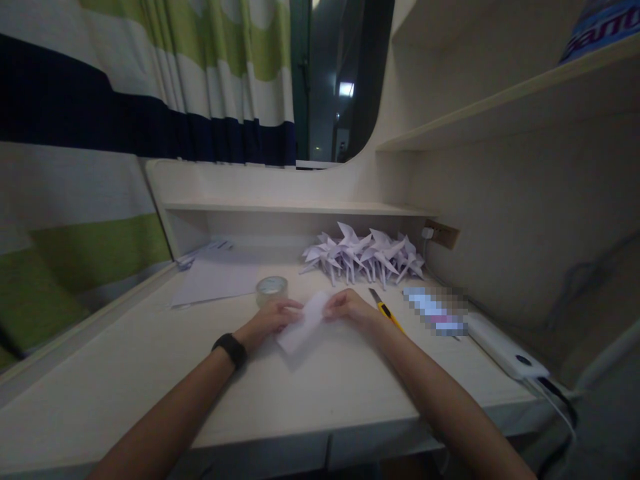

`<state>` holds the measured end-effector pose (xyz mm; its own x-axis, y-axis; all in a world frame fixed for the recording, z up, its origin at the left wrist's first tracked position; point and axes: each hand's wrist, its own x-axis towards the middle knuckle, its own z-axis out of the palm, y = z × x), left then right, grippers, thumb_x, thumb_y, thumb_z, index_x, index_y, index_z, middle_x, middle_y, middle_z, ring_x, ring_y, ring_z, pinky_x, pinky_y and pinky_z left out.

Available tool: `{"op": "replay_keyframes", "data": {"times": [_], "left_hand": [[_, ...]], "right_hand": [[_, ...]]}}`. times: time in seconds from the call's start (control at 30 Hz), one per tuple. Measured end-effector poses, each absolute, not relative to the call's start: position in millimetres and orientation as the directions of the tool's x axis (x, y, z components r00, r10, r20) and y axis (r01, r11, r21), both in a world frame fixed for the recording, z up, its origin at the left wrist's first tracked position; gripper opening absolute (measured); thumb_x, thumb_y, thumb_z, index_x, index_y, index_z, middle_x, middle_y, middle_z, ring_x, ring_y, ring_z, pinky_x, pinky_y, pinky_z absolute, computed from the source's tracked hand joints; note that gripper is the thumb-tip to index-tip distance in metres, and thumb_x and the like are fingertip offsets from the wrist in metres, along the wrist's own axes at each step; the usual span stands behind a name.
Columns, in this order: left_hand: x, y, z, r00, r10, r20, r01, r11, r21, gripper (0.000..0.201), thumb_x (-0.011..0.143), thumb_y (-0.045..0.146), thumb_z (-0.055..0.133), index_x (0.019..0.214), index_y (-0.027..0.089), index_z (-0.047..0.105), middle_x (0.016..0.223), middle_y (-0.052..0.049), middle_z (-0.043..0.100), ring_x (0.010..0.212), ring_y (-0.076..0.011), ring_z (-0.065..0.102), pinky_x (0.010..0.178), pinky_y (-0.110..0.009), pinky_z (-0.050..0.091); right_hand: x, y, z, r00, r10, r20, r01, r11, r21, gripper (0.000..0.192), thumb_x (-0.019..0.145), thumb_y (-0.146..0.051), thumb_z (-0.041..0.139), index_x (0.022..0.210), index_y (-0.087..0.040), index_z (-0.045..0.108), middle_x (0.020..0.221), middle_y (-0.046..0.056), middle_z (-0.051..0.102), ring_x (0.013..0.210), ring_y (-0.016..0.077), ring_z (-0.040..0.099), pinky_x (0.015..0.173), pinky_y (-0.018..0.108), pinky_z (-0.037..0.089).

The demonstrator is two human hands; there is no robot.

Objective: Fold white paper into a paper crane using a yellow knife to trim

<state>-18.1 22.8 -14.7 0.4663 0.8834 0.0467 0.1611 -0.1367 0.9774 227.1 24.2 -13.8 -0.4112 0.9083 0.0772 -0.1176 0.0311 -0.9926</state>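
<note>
Paper (305,325): on desk (150,373) centre, folded strip; near end blurred, folds hard to make out.
Left hand (273,321): fingers pinch paper's left edge; wrist low.
Right hand (350,308): fingertips grip paper's far end.
Knife (386,311): just beside right hand.

Beside the yellow knife (386,311), something (436,311) is blurred beyond telling. My left hand (273,320) hides the folded paper's (303,323) near edge.
</note>
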Motion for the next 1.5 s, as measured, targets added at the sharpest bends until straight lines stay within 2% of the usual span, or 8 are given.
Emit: {"op": "replay_keyframes", "data": {"times": [0.23,0.37,0.43,0.63,0.83,1.07,1.3,1.5], "left_hand": [[-7,17,-18,0.448,0.891,0.075,0.211,-0.187,0.959,0.047,0.057,0.04,0.082,0.092,0.013,0.065,0.07,-0.004,0.068,0.06,-0.0182,0.062,0.052,-0.024,0.043],[-3,18,-22,0.393,0.908,0.146,0.202,-0.24,0.95,0.043,0.06,0.042,0.08,0.087,0.013,0.063,0.068,-0.004,0.066,0.06,-0.0182,0.062,0.05,-0.024,0.041],[0,18,-25,0.366,0.914,0.175,0.205,-0.263,0.943,0.042,0.062,0.043,0.078,0.088,0.013,0.062,0.068,-0.004,0.066,0.058,-0.017,0.061,0.049,-0.023,0.041],[6,16,-27,0.332,0.923,0.197,0.155,-0.259,0.953,0.043,0.066,0.042,0.075,0.094,0.013,0.061,0.069,-0.003,0.064,0.055,-0.0146,0.059,0.048,-0.023,0.042],[4,15,-22,0.355,0.917,0.181,0.081,-0.223,0.971,0.044,0.073,0.046,0.069,0.099,0.011,0.062,0.082,-0.008,0.066,0.066,-0.0188,0.062,0.051,-0.025,0.045],[-8,19,-12,0.317,0.92,0.229,-0.024,-0.233,0.972,0.042,0.072,0.043,0.07,0.105,0.017,0.062,0.089,-0.005,0.064,0.077,-0.0186,0.062,0.057,-0.024,0.047],[-18,21,-10,0.513,0.851,0.107,0.254,-0.27,0.929,0.037,0.069,0.047,0.072,0.08,0.012,0.07,0.066,-0.004,0.062,0.053,-0.0141,0.056,0.044,-0.024,0.045],[-15,23,-14,0.518,0.847,0.119,0.284,-0.302,0.91,0.036,0.068,0.048,0.073,0.075,0.013,0.072,0.058,-0.002,0.061,0.047,-0.0125,0.052,0.042,-0.023,0.042]], "right_hand": [[216,18,-11,-0.432,0.895,0.111,-0.101,0.075,-0.992,0.03,0.047,-0.028,0.087,0.067,-0.011,0.071,0.061,0.004,0.067,0.054,0.0137,0.061,0.059,0.028,0.049],[206,17,-13,-0.33,0.924,0.193,-0.246,0.113,-0.963,0.068,0.052,-0.024,0.086,0.115,-0.021,0.062,0.063,-0.003,0.066,0.053,0.0127,0.061,0.058,0.027,0.049],[200,17,-15,-0.3,0.936,0.184,-0.284,0.096,-0.954,0.077,0.052,-0.027,0.087,0.123,-0.023,0.056,0.063,-0.004,0.065,0.053,0.0128,0.06,0.056,0.027,0.049],[185,14,-24,-0.328,0.937,0.119,-0.223,0.046,-0.974,0.036,0.058,-0.04,0.083,0.078,-0.012,0.071,0.073,0.005,0.069,0.061,0.012,0.059,0.058,0.023,0.044],[181,11,-21,-0.247,0.964,0.101,-0.282,0.028,-0.959,0.041,0.052,-0.041,0.085,0.08,-0.014,0.072,0.071,0.003,0.069,0.06,0.0128,0.058,0.059,0.024,0.043],[188,7,-17,-0.375,0.922,0.093,-0.046,0.082,-0.996,0.044,0.058,-0.048,0.08,0.082,-0.011,0.073,0.068,0.003,0.067,0.055,0.0098,0.051,0.053,0.022,0.033],[201,8,-15,-0.527,0.848,0.049,0.175,0.164,-0.971,0.043,0.065,-0.048,0.076,0.088,-0.012,0.074,0.071,0.003,0.068,0.056,0.0104,0.05,0.054,0.022,0.033],[207,10,-13,-0.562,0.826,0.046,0.225,0.206,-0.952,0.039,0.066,-0.046,0.076,0.086,-0.013,0.075,0.069,0.002,0.068,0.057,0.0111,0.051,0.053,0.022,0.035]]}}
